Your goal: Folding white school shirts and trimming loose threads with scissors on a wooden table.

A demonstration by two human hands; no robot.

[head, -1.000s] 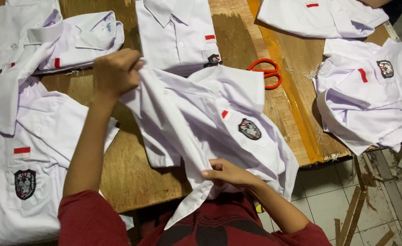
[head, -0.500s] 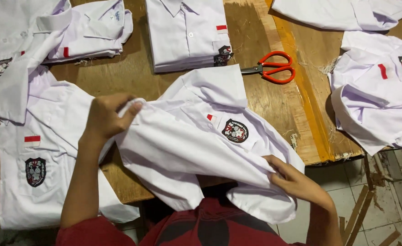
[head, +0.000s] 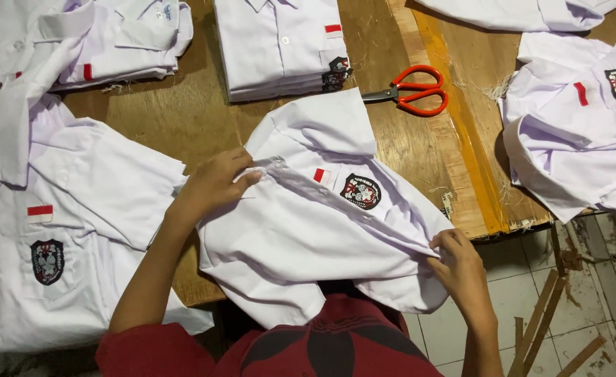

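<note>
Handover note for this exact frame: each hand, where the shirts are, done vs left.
Left hand: pinching the white shirt near its collar.
Right hand: gripping the same shirt's front edge at the table edge.
Shirt lies on the wooden table, badge up, partly overhanging the edge.
Done: folded stack at the top centre.
Left: this shirt unfolded; loose shirts at left and right. Orange scissors beside the stack.

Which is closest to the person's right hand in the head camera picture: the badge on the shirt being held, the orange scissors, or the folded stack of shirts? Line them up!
From the right hand:
1. Dark crest badge, on the held white shirt, up-left.
2. Orange-handled scissors, on the wooden table, farther up.
3. Folded stack of white shirts, top middle.
</note>
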